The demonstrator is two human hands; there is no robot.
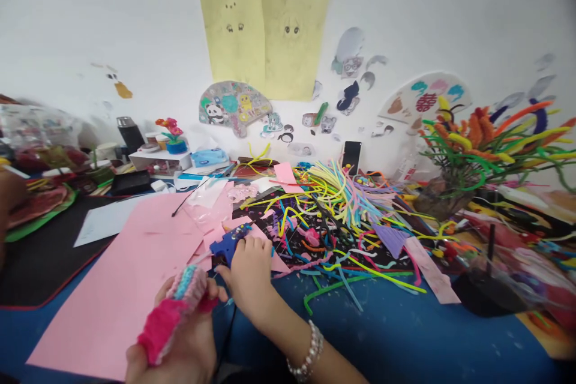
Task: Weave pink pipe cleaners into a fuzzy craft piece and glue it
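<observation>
My left hand (189,342) is closed around a fuzzy woven piece (173,312) of pink, magenta and light blue pipe cleaner, held low in front of me. My right hand (249,273) grips a blue hot glue gun (229,242), its nozzle pointing left and away over a large pink paper sheet (121,276). A bead bracelet (308,354) circles my right wrist. The glue gun's black cord runs down between my hands.
A heap of loose coloured pipe cleaners (342,210) covers the blue table (405,336) right of my hands. A pot of pipe-cleaner flowers (477,150) stands at the right. A black mat (40,258), boxes and a small flower model (171,135) sit left and behind.
</observation>
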